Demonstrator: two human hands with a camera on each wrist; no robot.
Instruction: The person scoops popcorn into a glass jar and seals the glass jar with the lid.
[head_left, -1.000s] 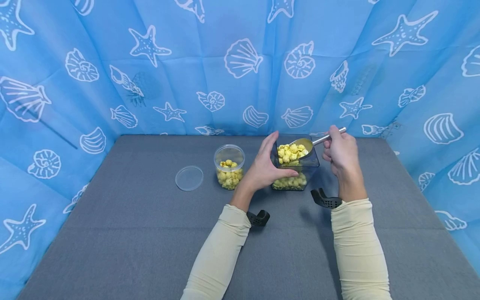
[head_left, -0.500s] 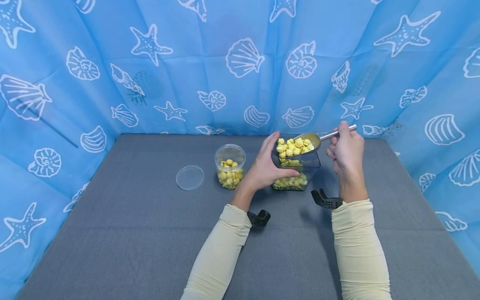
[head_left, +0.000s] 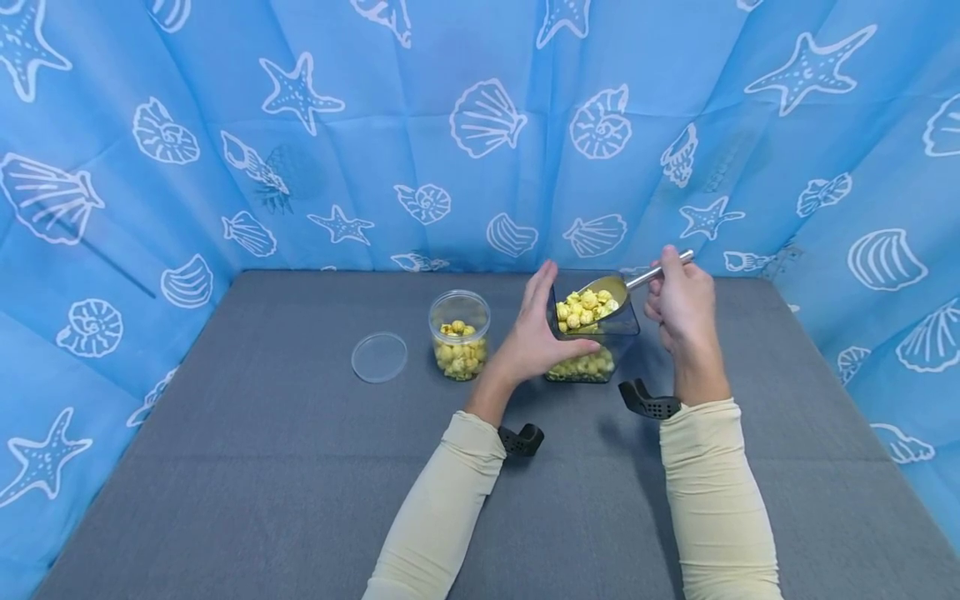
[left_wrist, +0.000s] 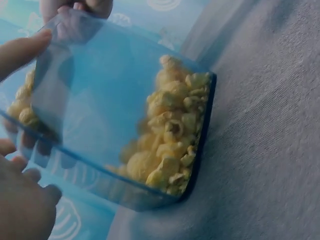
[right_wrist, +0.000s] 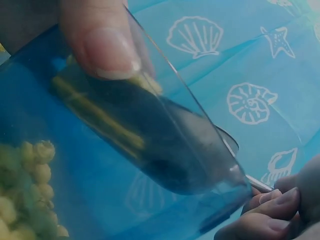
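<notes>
My right hand (head_left: pixel 684 304) grips the handle of a metal scoop (head_left: pixel 617 289). Yellow popcorn (head_left: pixel 585 307) is heaped in the scoop, whose bowl sits inside the top of a clear square container (head_left: pixel 626 342). More popcorn (left_wrist: pixel 170 135) lies at the container's bottom, as the left wrist view shows. Against the container's left and near sides, my left hand (head_left: pixel 531 340) holds it with the thumb across the front. The right wrist view has the scoop (right_wrist: pixel 175 150) seen through the clear wall, and the thumb (right_wrist: pixel 107 47) over that wall.
Left of the container stands a round clear jar (head_left: pixel 459 333), lidless and partly filled with popcorn. A clear round lid (head_left: pixel 379 357) lies flat beside it on the grey cloth-covered table (head_left: pixel 247 467). A blue curtain (head_left: pixel 420 100) with shell prints hangs behind.
The loaded scoop rose and shifted right half a second ago, then came back down and left into the container's top. The left hand has stayed on the container.
</notes>
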